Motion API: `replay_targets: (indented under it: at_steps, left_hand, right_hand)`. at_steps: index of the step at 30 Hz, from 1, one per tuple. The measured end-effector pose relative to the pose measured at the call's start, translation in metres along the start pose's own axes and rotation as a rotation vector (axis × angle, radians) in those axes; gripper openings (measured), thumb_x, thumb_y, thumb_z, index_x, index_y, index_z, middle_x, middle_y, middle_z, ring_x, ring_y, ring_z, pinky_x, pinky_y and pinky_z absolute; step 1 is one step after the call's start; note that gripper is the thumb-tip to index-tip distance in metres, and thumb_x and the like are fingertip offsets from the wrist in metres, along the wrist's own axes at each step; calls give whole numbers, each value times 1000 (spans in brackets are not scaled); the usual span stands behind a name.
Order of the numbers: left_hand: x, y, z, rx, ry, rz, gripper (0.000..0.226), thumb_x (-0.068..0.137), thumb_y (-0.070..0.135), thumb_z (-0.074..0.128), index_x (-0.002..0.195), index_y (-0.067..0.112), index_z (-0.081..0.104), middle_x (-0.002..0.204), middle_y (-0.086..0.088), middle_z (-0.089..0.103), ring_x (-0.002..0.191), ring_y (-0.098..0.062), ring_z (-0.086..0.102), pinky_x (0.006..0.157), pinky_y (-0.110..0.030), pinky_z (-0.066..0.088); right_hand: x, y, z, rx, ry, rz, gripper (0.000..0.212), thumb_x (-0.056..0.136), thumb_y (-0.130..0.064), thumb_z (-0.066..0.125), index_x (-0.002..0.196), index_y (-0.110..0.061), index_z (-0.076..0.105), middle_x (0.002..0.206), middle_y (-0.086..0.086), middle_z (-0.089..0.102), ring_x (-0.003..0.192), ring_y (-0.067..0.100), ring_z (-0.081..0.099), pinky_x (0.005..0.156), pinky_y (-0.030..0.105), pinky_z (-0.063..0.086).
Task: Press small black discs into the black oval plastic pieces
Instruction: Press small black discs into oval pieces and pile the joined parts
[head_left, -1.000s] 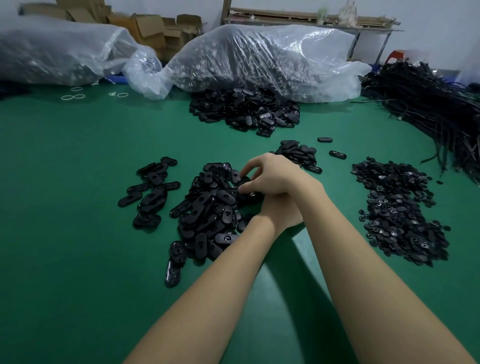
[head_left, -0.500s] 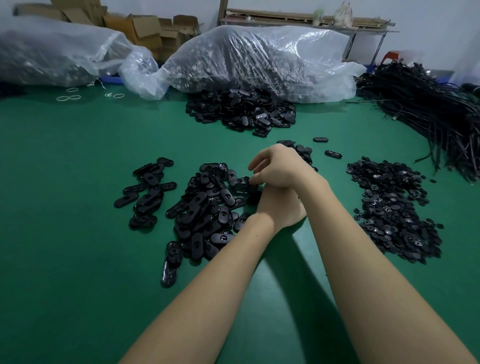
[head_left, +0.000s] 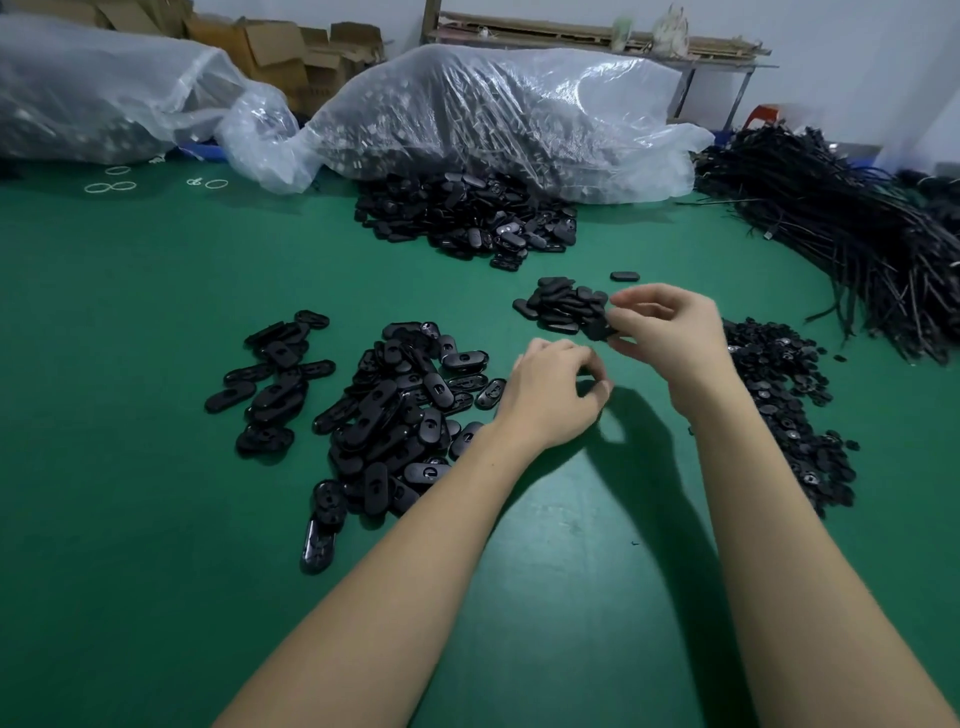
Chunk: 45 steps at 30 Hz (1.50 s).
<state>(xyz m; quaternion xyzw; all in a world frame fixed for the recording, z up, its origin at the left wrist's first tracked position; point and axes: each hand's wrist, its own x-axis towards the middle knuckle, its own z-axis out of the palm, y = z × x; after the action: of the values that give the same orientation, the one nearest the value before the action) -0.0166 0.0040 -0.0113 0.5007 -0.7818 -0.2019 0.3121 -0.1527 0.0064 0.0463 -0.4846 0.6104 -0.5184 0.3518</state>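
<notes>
Beyond the left hand (head_left: 553, 392), now empty and loosely curled, the right hand (head_left: 667, 332) has lifted away, pinching an oval piece (head_left: 600, 328) beside the small far pile (head_left: 563, 306). Likely one finished; discs (head_left: 789, 410) wait right of it.

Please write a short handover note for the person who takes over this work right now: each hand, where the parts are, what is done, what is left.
Right hand: pinches a black oval piece beside the small pile.
Left hand: fingers curled above the green table; whether its grip holds anything cannot be told.
Parts: main oval pile to the left, discs to the right.
Done: count unclear.
Left: many ovals.
</notes>
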Motion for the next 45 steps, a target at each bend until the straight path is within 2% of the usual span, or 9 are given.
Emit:
replay_targets:
  at_steps: [7, 16, 19, 23, 25, 30, 35, 40, 45]
  left_hand:
    - [-1, -1, 4, -12, 27, 56, 24, 96, 32, 61, 118, 22, 62, 113, 6, 66, 111, -18, 53, 95, -39, 45]
    - [-1, 9, 2, -714, -34, -153, 22, 93, 8, 68, 111, 20, 69, 104, -2, 71, 75, -12, 73, 70, -24, 57]
    - [-2, 7, -1, -851, 15, -215, 24, 94, 5, 67, 110, 21, 72, 106, -4, 67, 70, -10, 72, 70, -19, 56]
    - [-2, 6, 0, -971, -6, -281, 24, 97, 0, 61, 109, 17, 74, 118, -16, 65, 75, -16, 74, 81, -28, 61]
    - [-2, 6, 1, -1008, -13, -286, 25, 100, -1, 56, 110, 15, 73, 114, -17, 66, 76, -14, 73, 80, -28, 61]
    - [-1, 5, 2, -1043, 0, -299, 26, 99, -3, 55, 106, 14, 73, 107, -13, 70, 78, -15, 74, 80, -27, 61]
    - [-1, 4, 3, -1028, 22, -279, 24, 98, -2, 59, 102, 16, 74, 102, -11, 70, 76, -16, 75, 81, -29, 62]
    - [-1, 3, 5, -1016, 39, -276, 19, 96, 1, 65, 104, 17, 72, 108, -17, 72, 83, -21, 76, 91, -36, 60]
    - [-2, 3, 3, -1103, 57, -269, 18, 95, -2, 64, 106, 12, 67, 102, -15, 77, 95, -25, 76, 80, -25, 59]
  right_hand:
    - [-8, 30, -35, 86, -49, 88, 12, 91, 1, 71, 93, -11, 72, 86, 6, 77, 76, 12, 75, 69, 21, 60]
    - [-16, 27, -30, 121, -140, 81, 13, 90, -3, 74, 102, -7, 71, 90, 10, 79, 80, 16, 76, 70, 25, 61]
    - [-15, 24, -46, -198, -55, 17, 9, 93, -18, 72, 101, -17, 75, 92, 2, 78, 83, 15, 74, 73, 28, 59]
    - [-12, 25, -83, -650, -48, 33, 11, 93, -31, 67, 95, -30, 77, 93, -12, 74, 90, 6, 65, 80, 28, 45]
    - [-13, 26, -95, -741, -93, 98, 7, 90, -34, 71, 87, -36, 77, 89, -16, 71, 88, 2, 62, 78, 28, 45]
    - [-13, 29, -95, -804, -146, 158, 5, 80, -36, 82, 81, -39, 79, 84, -19, 71, 96, 10, 65, 95, 36, 53]
    - [-12, 29, -92, -877, -148, 155, 8, 81, -37, 82, 75, -36, 77, 85, -14, 70, 94, 14, 64, 91, 37, 53]
    - [-12, 27, -85, -651, -135, 11, 6, 92, -29, 73, 87, -27, 70, 86, -13, 73, 79, 4, 64, 68, 22, 43]
    - [-19, 20, -58, -178, -127, -22, 7, 89, -21, 78, 92, -17, 74, 72, -11, 74, 53, 4, 53, 51, 13, 42]
